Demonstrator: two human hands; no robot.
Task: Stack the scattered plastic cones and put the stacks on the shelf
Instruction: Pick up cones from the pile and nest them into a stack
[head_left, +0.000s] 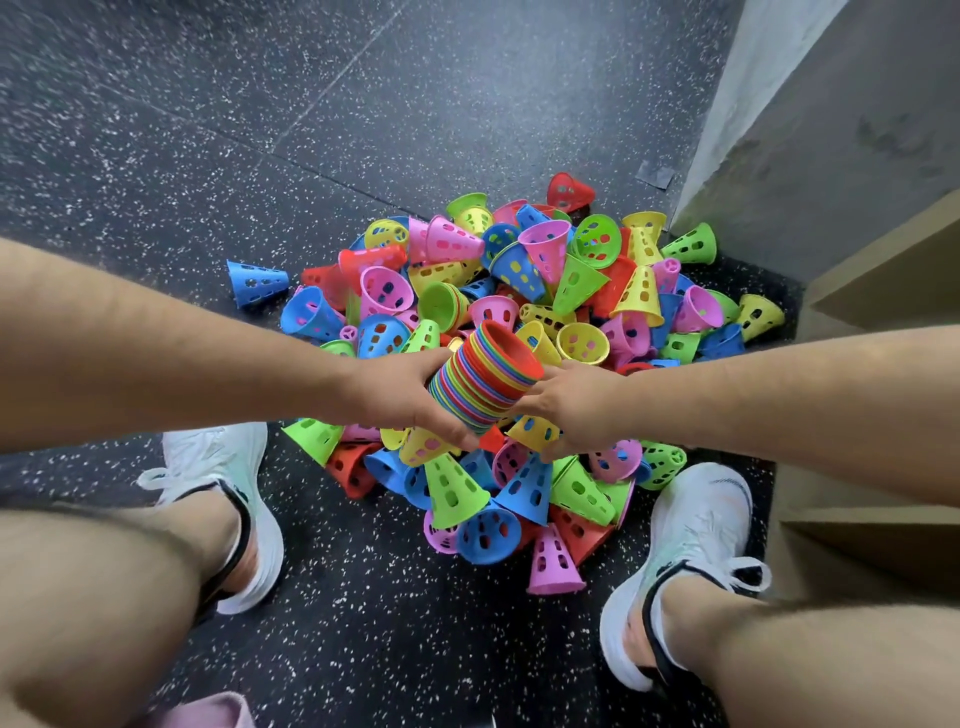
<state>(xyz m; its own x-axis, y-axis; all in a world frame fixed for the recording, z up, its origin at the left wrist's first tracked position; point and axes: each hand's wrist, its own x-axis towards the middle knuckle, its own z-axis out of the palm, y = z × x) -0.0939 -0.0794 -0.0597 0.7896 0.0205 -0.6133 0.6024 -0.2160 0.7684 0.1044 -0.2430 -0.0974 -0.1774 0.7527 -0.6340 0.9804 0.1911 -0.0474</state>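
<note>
Between the white sneakers (691, 561), the left hand (410, 400) and right hand (569, 408) clasp a tilted stack of nested cones (483, 382) by its sides, probably light, rigid and slippery, above the loose perforated cone pile (519, 291) on the speckled floor (156, 130).

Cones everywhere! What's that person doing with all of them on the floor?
A person is crouched over a big pile of loose cones on the dark speckled floor. The left hand and right hand together grip a tilted stack of nested cones above the pile. Most cones lie unstacked. The wooden shelf stands to the right, with no stack visible on it.
</note>
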